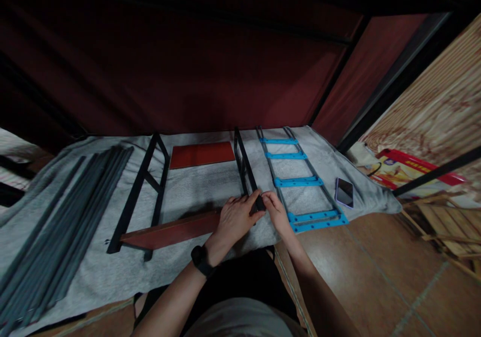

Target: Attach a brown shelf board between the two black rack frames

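A black metal side frame (244, 159) stands on edge at the right end of two reddish-brown boards. My left hand (235, 219), with a dark watch on its wrist, is wrapped round this frame's near end, over the corner of the near board (176, 230). Against the outer side of the same end, my right hand (275, 209) has its fingertips pinched together; whatever is between them is hidden. The matching black side frame (136, 196) stands at the left end of the near board. The far board (203, 155) lies between the two frames.
Several grey tubes (71, 221) lie in a bundle on the grey cloth (101, 272) at left. Right of my hands is a ladder-like rack with blue crosspieces (298, 182), then a phone (344, 192). Dark red fabric (210, 76) hangs behind; a wooden stool (447, 221) stands at right.
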`<action>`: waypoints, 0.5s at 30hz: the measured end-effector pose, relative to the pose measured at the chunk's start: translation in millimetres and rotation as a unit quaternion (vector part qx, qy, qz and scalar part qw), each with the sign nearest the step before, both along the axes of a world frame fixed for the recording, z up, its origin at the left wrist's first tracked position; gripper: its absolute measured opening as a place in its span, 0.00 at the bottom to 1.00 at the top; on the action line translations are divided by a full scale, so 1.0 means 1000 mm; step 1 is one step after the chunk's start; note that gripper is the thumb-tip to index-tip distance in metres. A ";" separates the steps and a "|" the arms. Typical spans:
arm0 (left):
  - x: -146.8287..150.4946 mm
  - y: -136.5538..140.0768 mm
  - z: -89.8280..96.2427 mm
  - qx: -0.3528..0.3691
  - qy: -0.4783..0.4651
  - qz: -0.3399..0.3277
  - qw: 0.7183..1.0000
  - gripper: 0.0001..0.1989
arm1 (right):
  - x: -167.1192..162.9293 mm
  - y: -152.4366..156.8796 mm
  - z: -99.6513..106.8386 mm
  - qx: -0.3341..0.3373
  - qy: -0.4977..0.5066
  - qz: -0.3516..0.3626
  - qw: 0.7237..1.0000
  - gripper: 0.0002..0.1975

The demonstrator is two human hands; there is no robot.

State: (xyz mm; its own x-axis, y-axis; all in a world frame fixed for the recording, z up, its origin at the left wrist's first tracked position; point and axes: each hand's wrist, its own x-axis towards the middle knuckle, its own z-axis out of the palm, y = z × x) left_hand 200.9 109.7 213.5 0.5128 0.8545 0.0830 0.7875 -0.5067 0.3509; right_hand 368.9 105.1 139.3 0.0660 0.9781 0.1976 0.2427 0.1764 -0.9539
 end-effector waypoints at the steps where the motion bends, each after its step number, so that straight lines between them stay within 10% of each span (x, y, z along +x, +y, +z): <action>1: 0.000 0.000 0.000 0.000 0.001 0.000 1.000 0.31 | 0.000 0.001 0.000 0.003 -0.007 0.003 1.000 0.14; 15: -0.004 -0.003 -0.002 0.017 -0.022 -0.020 0.999 0.31 | 0.000 0.005 0.004 0.005 -0.058 0.014 0.998 0.16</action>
